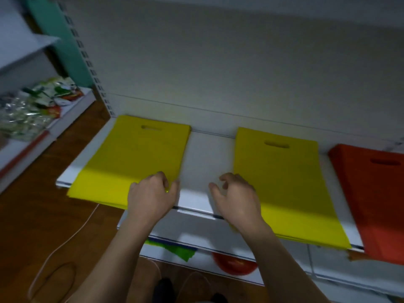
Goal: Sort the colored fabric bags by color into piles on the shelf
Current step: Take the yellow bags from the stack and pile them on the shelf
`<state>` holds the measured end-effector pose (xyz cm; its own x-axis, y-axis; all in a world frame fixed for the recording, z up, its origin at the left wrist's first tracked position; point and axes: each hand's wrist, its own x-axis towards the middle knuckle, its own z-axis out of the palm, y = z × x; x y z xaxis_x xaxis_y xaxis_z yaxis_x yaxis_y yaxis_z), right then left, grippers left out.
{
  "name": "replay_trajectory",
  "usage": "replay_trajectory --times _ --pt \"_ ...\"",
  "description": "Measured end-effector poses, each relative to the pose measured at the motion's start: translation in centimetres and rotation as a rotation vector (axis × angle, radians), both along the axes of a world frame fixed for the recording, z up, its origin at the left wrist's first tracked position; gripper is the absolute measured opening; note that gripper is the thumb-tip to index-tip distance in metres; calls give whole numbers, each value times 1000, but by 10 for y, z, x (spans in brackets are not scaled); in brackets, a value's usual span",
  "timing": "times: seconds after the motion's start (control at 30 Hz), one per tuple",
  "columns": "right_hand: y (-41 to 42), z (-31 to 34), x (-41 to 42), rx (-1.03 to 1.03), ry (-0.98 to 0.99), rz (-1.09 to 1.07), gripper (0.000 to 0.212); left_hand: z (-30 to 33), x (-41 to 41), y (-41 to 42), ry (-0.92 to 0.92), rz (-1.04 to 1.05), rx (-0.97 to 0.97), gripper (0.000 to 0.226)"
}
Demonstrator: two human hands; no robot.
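Note:
Two piles of yellow fabric bags lie flat on the white shelf (203, 162), each with a handle slot at the far end. The left yellow pile (131, 156) overhangs the shelf's front edge; my left hand (150, 195) sits at its near right corner with fingers curled on the fabric edge. The right yellow pile (284, 182) also overhangs the front; my right hand (236, 195) hovers at its near left edge, fingers loosely curled and holding nothing. A red bag pile (376, 193) lies at the far right.
A lower shelf beneath holds green fabric (179, 251) and a red round object (235, 265). Another shelf unit at the left carries packaged goods (32, 108). A thin cable (65, 243) trails over the brown wooden floor.

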<state>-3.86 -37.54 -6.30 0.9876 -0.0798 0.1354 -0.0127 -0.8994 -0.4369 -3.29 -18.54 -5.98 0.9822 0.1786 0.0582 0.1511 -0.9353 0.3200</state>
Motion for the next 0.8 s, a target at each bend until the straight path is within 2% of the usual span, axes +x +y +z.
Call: replay_trajectory --times 0.13,0.27,0.37,0.43,0.5,0.7,0.8 --pt "60 -6 19 -63 88 73 43 -2 6 75 13 52 5 30" --pt "102 -12 41 -168 190 -9 59 -8 13 132 0 96 11 30" --pt "117 -12 57 -131 377 -48 60 -11 19 162 25 124 58 35" --pt "115 -14 64 -44 422 -75 51 -12 25 173 35 132 107 42" --pt "112 -14 65 39 421 -97 42 -13 32 180 58 125 152 48" --pt "110 -18 61 64 381 -65 42 -14 52 184 146 123 259 63" --pt "110 -22 60 63 367 -41 38 -16 65 187 224 75 239 58"
